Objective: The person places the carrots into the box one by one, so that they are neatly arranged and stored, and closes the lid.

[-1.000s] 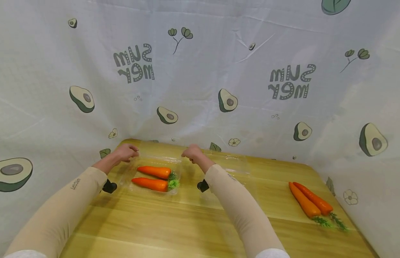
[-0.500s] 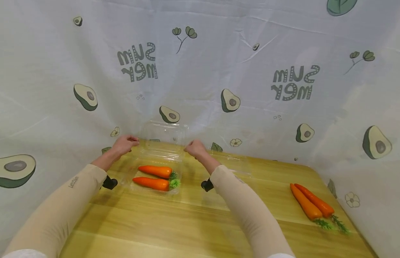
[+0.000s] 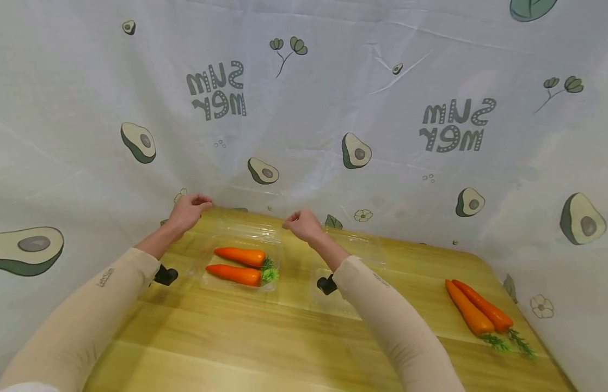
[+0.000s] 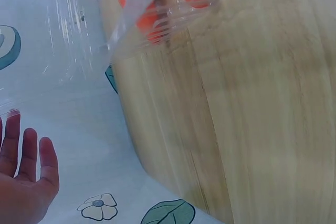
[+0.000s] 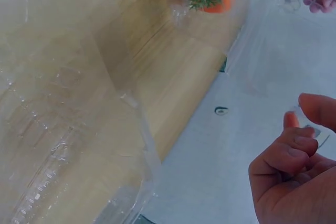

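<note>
Two orange carrots with green tops, the rear carrot (image 3: 241, 256) and the front carrot (image 3: 233, 274), lie side by side in a clear plastic clamshell box (image 3: 264, 287). Its hinged lid (image 4: 68, 30) is raised at the back and hard to make out in the head view. My left hand (image 3: 190, 211) holds the lid's left edge; in the left wrist view its fingers (image 4: 48, 156) look fairly straight and the thumb is hidden. At the opposite edge my right hand (image 3: 305, 225) pinches the clear plastic between thumb and fingers, seen in the right wrist view.
Another clear clamshell box (image 3: 360, 247) lies open to the right, partly behind my right forearm. Two more carrots (image 3: 469, 309) rest near the right edge of the wooden table (image 3: 264, 348). A printed curtain (image 3: 304, 109) hangs close behind and beside the table.
Both hands have risen, lifting the box's lid from lying back to a raised position. The view has shifted slightly. The carrots stay in place.
</note>
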Action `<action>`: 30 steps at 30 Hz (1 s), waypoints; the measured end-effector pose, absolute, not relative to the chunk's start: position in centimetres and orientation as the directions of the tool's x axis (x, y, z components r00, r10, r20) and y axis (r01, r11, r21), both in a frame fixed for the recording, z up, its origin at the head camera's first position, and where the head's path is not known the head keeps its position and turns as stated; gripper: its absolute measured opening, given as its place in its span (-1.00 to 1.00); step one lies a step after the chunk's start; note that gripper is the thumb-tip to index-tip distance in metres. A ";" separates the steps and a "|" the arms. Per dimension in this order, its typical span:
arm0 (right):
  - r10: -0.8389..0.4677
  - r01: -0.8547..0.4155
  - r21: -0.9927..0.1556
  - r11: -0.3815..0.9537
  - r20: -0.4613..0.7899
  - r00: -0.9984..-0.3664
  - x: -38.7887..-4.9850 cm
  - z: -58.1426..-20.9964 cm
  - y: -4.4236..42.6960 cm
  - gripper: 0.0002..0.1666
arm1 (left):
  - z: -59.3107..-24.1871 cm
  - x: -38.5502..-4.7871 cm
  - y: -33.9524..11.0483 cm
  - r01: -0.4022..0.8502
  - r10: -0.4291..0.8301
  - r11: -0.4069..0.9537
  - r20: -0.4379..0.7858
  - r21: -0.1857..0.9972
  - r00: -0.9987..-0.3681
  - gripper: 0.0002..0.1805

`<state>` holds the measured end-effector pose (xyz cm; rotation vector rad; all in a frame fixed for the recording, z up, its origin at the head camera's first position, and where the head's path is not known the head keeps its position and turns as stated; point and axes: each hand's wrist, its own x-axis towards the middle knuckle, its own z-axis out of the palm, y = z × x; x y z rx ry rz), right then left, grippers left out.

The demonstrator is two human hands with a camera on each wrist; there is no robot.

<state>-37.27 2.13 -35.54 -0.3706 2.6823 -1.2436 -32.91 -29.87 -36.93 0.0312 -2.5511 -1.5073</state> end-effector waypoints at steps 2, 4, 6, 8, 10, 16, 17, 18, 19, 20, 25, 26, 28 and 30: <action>-0.296 -0.166 -0.764 0.624 -0.034 -0.955 -36.9 -35.4 2.2 -0.77 | -36.7 -32.5 -29.8 0.087 -0.118 0.496 0.166 0.864 -0.979 -0.60; -0.303 -0.183 -0.755 0.630 -0.022 -0.953 -36.6 -35.3 2.3 -0.77 | -36.5 -32.0 -29.9 0.104 -0.128 0.516 0.196 0.850 -0.972 -0.61; -0.309 -0.200 -0.743 0.639 -0.010 -0.951 -36.2 -35.2 2.3 -0.77 | -36.5 -31.5 -29.9 0.120 -0.132 0.535 0.222 0.836 -0.966 -0.61; -0.317 -0.223 -0.727 0.649 0.008 -0.948 -35.8 -35.1 2.3 -0.78 | -36.5 -31.0 -30.0 0.131 -0.135 0.558 0.245 0.819 -0.960 -0.61; -0.328 -0.245 -0.714 0.656 0.023 -0.944 -35.4 -35.1 2.3 -0.79 | -36.6 -30.5 -30.2 0.145 -0.128 0.575 0.263 0.805 -0.956 -0.62; -0.371 -0.318 -0.657 0.683 0.063 -0.926 -34.4 -35.3 2.6 -0.82 | -37.2 -29.1 -30.5 0.195 -0.099 0.606 0.317 0.771 -0.943 -0.61; -0.376 -0.327 -0.647 0.689 0.066 -0.924 -34.3 -35.4 2.7 -0.82 | -37.3 -28.8 -30.5 0.204 -0.095 0.609 0.326 0.766 -0.941 -0.61; -0.380 -0.332 -0.639 0.694 0.067 -0.922 -34.1 -35.6 2.7 -0.82 | -37.4 -28.5 -30.5 0.212 -0.090 0.614 0.334 0.760 -0.938 -0.60; -0.384 -0.340 -0.628 0.700 0.070 -0.920 -33.9 -35.6 2.8 -0.82 | -37.6 -28.2 -30.5 0.220 -0.086 0.620 0.344 0.753 -0.935 -0.60; -0.390 -0.348 -0.619 0.704 0.073 -0.918 -33.7 -35.7 2.8 -0.82 | -37.7 -27.9 -30.5 0.228 -0.083 0.627 0.355 0.745 -0.931 -0.60; -0.422 -0.395 -0.549 0.737 0.084 -0.903 -32.7 -36.1 2.9 -0.75 | -38.6 -26.5 -30.7 0.239 -0.076 0.667 0.383 0.706 -0.921 -0.64; -0.429 -0.404 -0.533 0.744 0.082 -0.899 -32.5 -36.1 2.9 -0.73 | -38.8 -26.2 -30.7 0.235 -0.076 0.674 0.382 0.701 -0.921 -0.65; -0.440 -0.416 -0.509 0.754 0.079 -0.894 -32.0 -36.2 2.9 -0.71 | -39.0 -25.6 -30.8 0.234 -0.064 0.686 0.377 0.689 -0.924 -0.69; -0.447 -0.425 -0.489 0.761 0.079 -0.891 -31.6 -36.3 2.9 -0.71 | -39.3 -25.0 -30.8 0.238 -0.042 0.700 0.372 0.673 -0.927 -0.72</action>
